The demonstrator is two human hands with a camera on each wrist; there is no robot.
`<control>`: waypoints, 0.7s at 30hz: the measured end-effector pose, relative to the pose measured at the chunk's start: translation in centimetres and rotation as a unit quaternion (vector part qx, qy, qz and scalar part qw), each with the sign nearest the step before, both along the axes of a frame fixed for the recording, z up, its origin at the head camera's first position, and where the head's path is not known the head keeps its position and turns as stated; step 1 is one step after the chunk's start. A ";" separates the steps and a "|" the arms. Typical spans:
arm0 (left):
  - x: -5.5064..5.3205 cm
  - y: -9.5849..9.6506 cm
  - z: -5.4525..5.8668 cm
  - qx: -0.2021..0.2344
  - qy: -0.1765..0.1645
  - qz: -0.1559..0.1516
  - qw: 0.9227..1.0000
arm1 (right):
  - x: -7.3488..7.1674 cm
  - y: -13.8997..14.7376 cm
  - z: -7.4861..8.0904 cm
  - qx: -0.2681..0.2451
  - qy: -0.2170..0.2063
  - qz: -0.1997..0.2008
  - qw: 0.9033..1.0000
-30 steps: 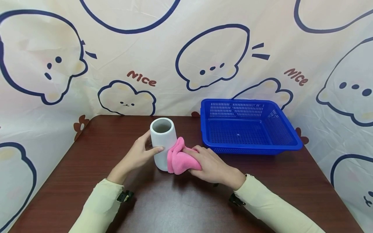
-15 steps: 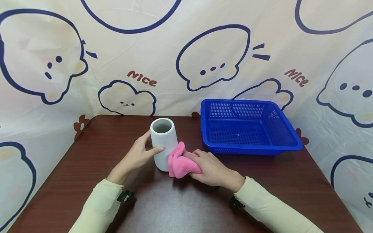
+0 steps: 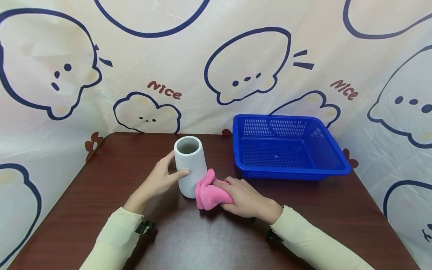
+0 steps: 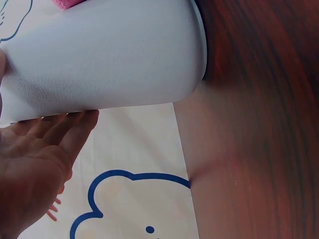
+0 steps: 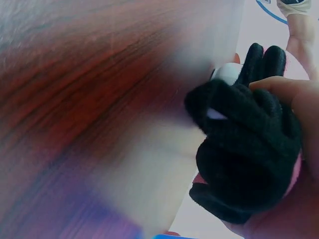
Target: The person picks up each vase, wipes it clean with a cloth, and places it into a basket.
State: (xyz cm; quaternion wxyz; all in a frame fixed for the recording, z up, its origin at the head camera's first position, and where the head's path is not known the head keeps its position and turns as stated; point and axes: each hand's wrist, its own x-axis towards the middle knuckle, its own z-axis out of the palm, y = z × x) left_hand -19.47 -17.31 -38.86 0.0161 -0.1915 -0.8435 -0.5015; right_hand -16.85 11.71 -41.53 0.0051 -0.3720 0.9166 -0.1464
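A smooth white vase (image 3: 189, 167) stands upright on the dark wood table, its round mouth facing up. My left hand (image 3: 158, 183) grips it from the left, thumb across the front; in the left wrist view the fingers lie along the vase wall (image 4: 114, 59). A bunched pink cloth (image 3: 212, 195) is pinched in my right hand (image 3: 245, 198), right at the vase's lower right side. From the right wrist view, the folded cloth (image 5: 244, 154) shows a black underside, with part of the vase (image 5: 228, 73) behind it.
A blue plastic basket (image 3: 276, 157) with perforated sides sits at the back right of the wooden table (image 3: 189, 240). A pale curtain (image 3: 192, 63) printed with cartoon outlines hangs behind and along both sides.
My right hand has brought the pink cloth a little down along the vase's right side, toward its base. The left hand and the vase have stayed put.
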 end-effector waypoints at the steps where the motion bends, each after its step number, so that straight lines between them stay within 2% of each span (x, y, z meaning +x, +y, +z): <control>1: 0.0 0.0 0.0 -0.001 0.000 0.000 1.000 | 0.0 0.0 0.0 0.001 -0.001 -0.001 1.000; 10: 0.0 0.0 0.1 -0.006 -0.005 0.001 1.000 | 0.0 -0.1 0.1 0.004 -0.020 -0.008 1.000; 21: -0.1 0.0 0.0 -0.002 -0.002 -0.003 1.000 | 0.3 -0.1 -0.4 0.015 -0.051 -0.015 0.998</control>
